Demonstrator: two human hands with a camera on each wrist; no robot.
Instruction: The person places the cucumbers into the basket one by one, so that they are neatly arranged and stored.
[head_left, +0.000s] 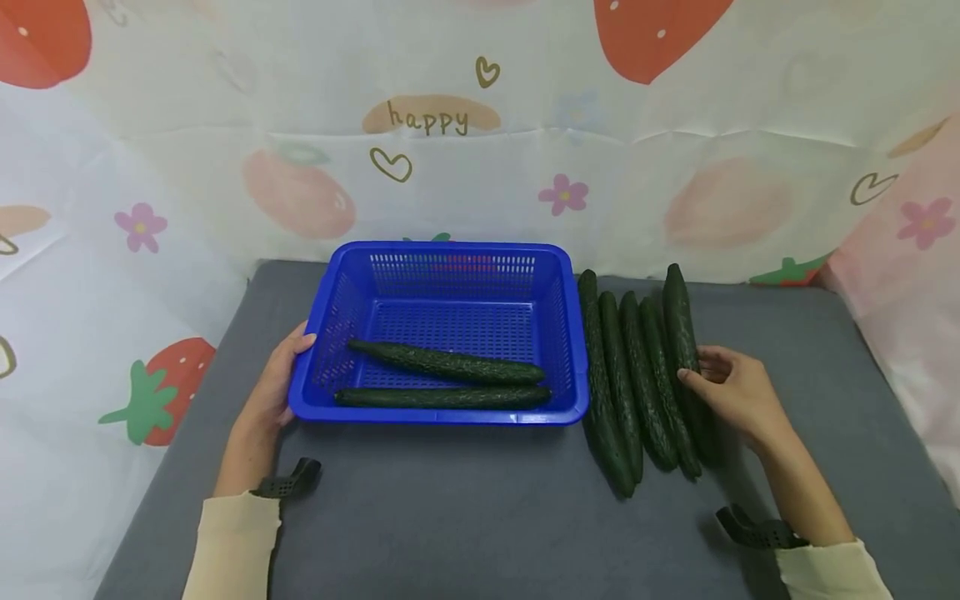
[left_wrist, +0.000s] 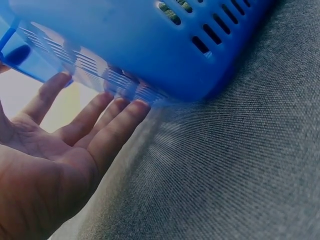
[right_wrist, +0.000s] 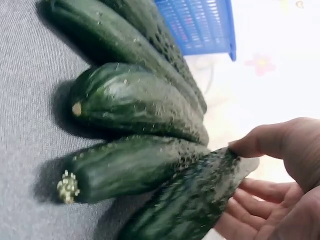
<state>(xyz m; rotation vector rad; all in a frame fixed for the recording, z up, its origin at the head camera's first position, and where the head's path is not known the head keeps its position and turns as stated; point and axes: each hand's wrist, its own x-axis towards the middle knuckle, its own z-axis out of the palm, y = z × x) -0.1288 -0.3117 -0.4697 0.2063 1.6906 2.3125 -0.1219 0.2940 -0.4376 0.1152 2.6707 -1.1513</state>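
A blue plastic basket with slotted walls stands on the table. My left hand holds its left side, the thumb at the rim and the fingers extended against the outer wall. Two dark green cucumbers, an upper cucumber and a lower cucumber, lie crosswise inside. My right hand pinches the rightmost cucumber between thumb and fingers. In the right wrist view, that cucumber slants beside the others, its lower end cut off by the frame.
Several more cucumbers lie side by side, lengthwise, between the basket and my right hand. Grey cloth covers the table. A printed white curtain hangs close behind the basket. Dark wrist bands sit on both forearms.
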